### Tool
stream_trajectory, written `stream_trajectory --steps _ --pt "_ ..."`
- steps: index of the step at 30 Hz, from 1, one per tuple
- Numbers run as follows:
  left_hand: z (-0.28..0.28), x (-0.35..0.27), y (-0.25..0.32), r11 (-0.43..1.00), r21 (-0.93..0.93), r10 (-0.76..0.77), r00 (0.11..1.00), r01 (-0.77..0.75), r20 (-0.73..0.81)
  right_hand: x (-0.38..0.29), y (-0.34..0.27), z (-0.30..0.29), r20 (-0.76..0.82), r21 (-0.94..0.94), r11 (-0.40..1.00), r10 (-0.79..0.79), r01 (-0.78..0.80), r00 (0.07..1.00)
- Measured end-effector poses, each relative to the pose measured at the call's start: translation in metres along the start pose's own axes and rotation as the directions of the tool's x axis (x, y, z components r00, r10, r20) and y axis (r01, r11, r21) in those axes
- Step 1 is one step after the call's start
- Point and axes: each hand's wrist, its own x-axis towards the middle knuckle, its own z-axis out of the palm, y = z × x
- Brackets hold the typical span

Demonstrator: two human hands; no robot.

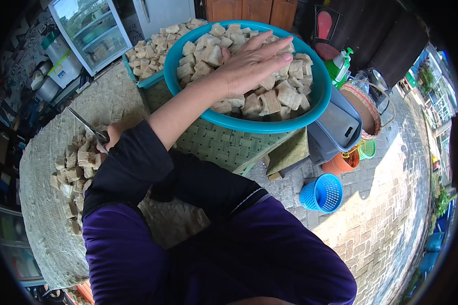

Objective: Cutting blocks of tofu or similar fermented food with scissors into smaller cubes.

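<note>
My left hand [248,66] lies over a heap of pale tan, fibrous-looking chunks [288,95], its visible fingers spread and nothing seen gripped. The heap fills a wide turquoise plastic basin [248,126]. My left forearm crosses above my right arm. Partly hidden behind the left sleeve, my right hand [115,134] grips a pair of scissors [84,122], blades pointing up and left. Just below the scissors, similar cut chunks [74,173] are scattered on a rough beige fibrous sheet [42,183].
Behind the basin stands a teal tray [152,81] of smaller chunks. Under the basin is a green woven-pattern surface [217,143]. Grey plastic bins [336,118], a woven basket [360,106] and a blue perforated basket [320,193] are at right. A glass-door cabinet [91,34] stands upper left.
</note>
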Motion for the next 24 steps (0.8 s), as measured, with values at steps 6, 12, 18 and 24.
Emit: stream_trajectory --steps 6,12,18,24 --pt "0.007 -0.033 -0.004 0.918 0.370 0.047 0.964 -0.145 0.261 0.006 -0.001 0.013 -0.080 -0.104 0.979 -0.185 0.176 0.979" --pt "-0.032 -0.058 0.016 0.922 0.298 0.291 0.950 -0.248 -0.110 -0.001 -0.006 -0.011 -0.052 -0.030 0.999 0.014 -0.016 0.999" --pt "-0.138 -0.188 -0.003 0.725 0.687 0.388 0.851 -0.044 -0.354 -0.003 -0.009 -0.010 -0.003 0.278 0.958 -0.077 0.075 0.997" --pt "-0.217 -0.377 -0.020 0.835 0.253 -0.295 0.786 0.488 -0.544 -0.014 -0.030 -0.009 -0.014 0.219 0.967 0.135 -0.129 0.991"
